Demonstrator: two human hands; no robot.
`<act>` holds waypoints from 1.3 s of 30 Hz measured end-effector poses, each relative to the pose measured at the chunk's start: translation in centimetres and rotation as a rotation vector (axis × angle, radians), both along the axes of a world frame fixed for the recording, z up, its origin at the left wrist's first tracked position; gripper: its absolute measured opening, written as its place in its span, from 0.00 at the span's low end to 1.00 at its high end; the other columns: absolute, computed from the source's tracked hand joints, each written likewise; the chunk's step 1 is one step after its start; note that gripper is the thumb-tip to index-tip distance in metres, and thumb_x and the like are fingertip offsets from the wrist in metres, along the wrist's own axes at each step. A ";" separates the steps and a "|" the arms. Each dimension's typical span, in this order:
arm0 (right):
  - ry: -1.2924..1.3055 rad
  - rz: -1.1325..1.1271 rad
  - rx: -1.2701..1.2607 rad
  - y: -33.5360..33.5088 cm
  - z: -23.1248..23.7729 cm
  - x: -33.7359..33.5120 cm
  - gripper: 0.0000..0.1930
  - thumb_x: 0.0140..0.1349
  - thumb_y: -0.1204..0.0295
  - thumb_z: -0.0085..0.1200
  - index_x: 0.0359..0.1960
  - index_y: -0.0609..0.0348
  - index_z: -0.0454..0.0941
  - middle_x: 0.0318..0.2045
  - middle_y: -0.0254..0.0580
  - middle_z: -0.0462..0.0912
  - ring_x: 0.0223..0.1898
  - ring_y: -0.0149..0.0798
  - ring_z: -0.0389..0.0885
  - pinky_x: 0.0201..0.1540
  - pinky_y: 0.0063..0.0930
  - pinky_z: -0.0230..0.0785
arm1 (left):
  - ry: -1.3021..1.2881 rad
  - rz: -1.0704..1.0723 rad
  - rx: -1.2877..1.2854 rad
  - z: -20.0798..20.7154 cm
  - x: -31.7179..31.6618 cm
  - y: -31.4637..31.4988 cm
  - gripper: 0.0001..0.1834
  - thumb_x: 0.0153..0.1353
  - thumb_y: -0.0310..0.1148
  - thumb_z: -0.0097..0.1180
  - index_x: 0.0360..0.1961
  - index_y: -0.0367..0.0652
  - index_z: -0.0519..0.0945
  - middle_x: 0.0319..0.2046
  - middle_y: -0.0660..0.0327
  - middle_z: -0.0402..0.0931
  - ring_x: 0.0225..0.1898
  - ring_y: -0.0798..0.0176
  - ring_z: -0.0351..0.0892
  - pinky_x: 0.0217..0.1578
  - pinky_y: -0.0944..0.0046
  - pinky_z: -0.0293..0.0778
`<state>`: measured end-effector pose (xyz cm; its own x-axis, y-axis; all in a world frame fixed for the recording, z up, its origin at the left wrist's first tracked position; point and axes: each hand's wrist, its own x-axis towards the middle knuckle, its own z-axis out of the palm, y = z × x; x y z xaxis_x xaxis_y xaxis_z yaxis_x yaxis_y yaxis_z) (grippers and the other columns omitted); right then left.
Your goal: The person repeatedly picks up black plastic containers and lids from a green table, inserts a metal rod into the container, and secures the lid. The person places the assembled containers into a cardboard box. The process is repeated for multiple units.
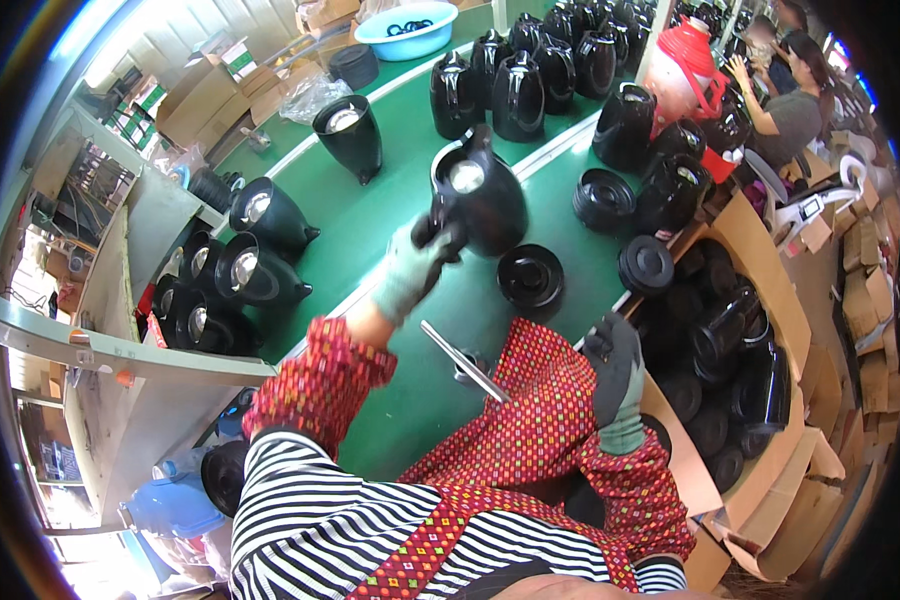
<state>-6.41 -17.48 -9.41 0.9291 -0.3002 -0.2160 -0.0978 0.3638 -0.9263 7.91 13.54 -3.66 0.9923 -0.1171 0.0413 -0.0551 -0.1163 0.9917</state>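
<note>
Left hand [415,268], in a pale green work glove: fingers are closing fully around the handle of a glossy black plastic jug body with a silvery inner opening [480,195], holding it tilted just above the middle of the green conveyor belt [390,210].

Right hand [618,375], in a dark grey and green glove: it is hanging loosely curled over the near right edge of the belt; whether it has hold of anything I cannot tell.

Round black plastic base [531,278]: lying flat on the belt, just beside and below the jug.

Thin metal strip tool [463,361]: lying near the belt's near edge, between the two forearms.

Open cardboard box of black jug parts [720,350]: standing against the belt's right edge.

Row of finished black jugs [530,70]: standing along the far end.

Handling note, as a judgement: a firm handle grip is keeping the jug from swinging; lowering it squarely would spare the glossy shell from scuffs.
</note>
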 end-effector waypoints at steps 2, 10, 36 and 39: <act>-0.022 0.042 -0.052 0.6 -1.5 -0.1 0.24 0.81 0.56 0.46 0.66 0.64 0.73 0.53 0.43 0.80 0.47 0.32 0.79 0.56 0.31 0.74 | 0.003 0.152 0.093 -2.6 8.1 2.3 0.19 0.71 0.40 0.65 0.52 0.34 0.83 0.38 0.59 0.85 0.36 0.64 0.84 0.38 0.61 0.82; -0.007 0.078 -0.217 0.5 -2.4 -0.1 0.22 0.81 0.59 0.48 0.61 0.69 0.77 0.50 0.45 0.84 0.45 0.34 0.83 0.53 0.30 0.75 | 0.048 0.487 0.646 -5.0 20.9 6.2 0.31 0.63 0.65 0.63 0.44 0.45 0.88 0.39 0.45 0.88 0.47 0.44 0.88 0.50 0.50 0.79; -0.245 0.438 -0.461 6.7 5.8 3.8 0.42 0.70 0.57 0.67 0.77 0.64 0.61 0.68 0.54 0.73 0.65 0.43 0.77 0.66 0.35 0.71 | -0.700 0.315 0.826 4.7 -3.4 9.2 0.24 0.40 0.27 0.82 0.40 0.43 0.86 0.67 0.35 0.71 0.63 0.32 0.78 0.60 0.48 0.78; -0.066 0.508 -0.352 8.2 8.4 4.8 0.53 0.64 0.46 0.70 0.80 0.63 0.55 0.66 0.55 0.74 0.59 0.43 0.81 0.58 0.36 0.77 | -0.675 0.168 0.808 7.5 -9.2 5.9 0.23 0.39 0.29 0.84 0.39 0.45 0.87 0.70 0.34 0.68 0.62 0.33 0.81 0.58 0.49 0.80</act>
